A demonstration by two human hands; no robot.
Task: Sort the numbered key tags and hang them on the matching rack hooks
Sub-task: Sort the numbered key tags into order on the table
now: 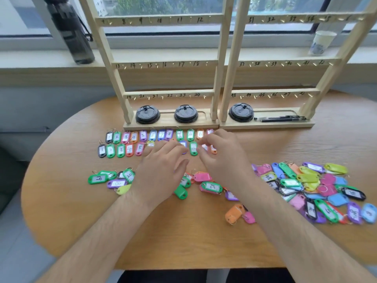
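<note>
Two wooden racks (169,94) stand at the back of the desk (183,242); their base trays hold three black lids (185,113) and pens (280,118). Key tags (125,137) lie in two numbered rows and in loose heaps on the desk, below the window (163,5). Left hand (161,170) has its fingers spread over the second row. Right hand (222,158) has its fingers curled there; whether they grip anything cannot be told.

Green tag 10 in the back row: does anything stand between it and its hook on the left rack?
Nothing visible blocks it. Green tag 10 lies in front of the rack base, where two black lids sit low. The top rail at 10 is bare, above two lower rails.
</note>
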